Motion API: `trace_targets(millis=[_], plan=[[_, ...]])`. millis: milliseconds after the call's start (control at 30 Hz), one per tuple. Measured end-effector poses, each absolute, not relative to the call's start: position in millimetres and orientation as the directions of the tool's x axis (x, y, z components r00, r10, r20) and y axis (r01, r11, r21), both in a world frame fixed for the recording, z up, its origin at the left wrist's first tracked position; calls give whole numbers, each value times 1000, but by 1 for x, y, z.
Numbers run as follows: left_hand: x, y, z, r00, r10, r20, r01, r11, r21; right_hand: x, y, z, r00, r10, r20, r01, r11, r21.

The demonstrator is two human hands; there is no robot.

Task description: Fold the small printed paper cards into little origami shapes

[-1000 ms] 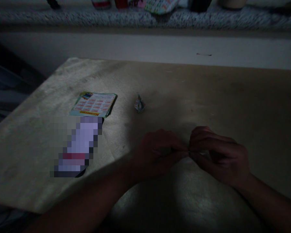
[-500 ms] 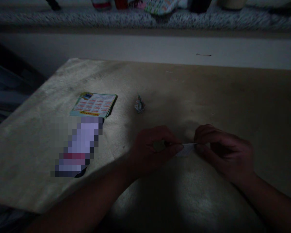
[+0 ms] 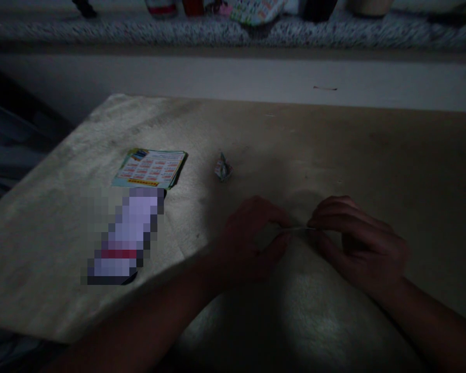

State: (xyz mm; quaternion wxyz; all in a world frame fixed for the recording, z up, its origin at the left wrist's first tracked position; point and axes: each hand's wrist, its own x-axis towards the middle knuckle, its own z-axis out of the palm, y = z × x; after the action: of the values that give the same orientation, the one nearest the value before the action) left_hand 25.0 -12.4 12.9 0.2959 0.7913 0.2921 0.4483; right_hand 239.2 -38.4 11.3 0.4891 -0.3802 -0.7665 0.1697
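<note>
Between my two hands, just above the table, a small piece of paper [image 3: 298, 228] shows edge-on as a thin pale line. My left hand [image 3: 254, 235] pinches its left end between thumb and fingertips. At the other end, my right hand [image 3: 359, 241] grips it the same way, fingers curled together. Most of the paper is hidden by the fingertips, and the light is dim. Beyond my left hand stands a small folded paper piece [image 3: 223, 168], with printed patches and a pointed top.
A stack of printed calendar cards [image 3: 151, 168] lies on the left of the table [image 3: 62, 223]. Just nearer is a phone [image 3: 126, 233], blurred by pixels. A speckled stone ledge [image 3: 202, 32] with several items runs along the back above a pale wall.
The paper has turned from showing its pale face to showing only a thin edge. Both hands have shifted slightly, still pinching it. The cards, phone and folded piece stay put.
</note>
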Motion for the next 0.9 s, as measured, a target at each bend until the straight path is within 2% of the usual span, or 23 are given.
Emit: trace_targets(millis=[133,233,533,900], plan=[[28,-12,14,448,624,640,264,-776,573,238,-38,15,-320,657,683,500,729,-467],[28,-12,12,470,564,679,278,-825,492,236,-39,19,-333,637,696,539,734,-414],[31,-15,13,499,547,672,278,-836,473,229,-38,25,-354,616,704,530,752,-391],[26,-13,18,503,505,701,229,-860,456,236,-38,18,-310,694,650,484,704,-520]])
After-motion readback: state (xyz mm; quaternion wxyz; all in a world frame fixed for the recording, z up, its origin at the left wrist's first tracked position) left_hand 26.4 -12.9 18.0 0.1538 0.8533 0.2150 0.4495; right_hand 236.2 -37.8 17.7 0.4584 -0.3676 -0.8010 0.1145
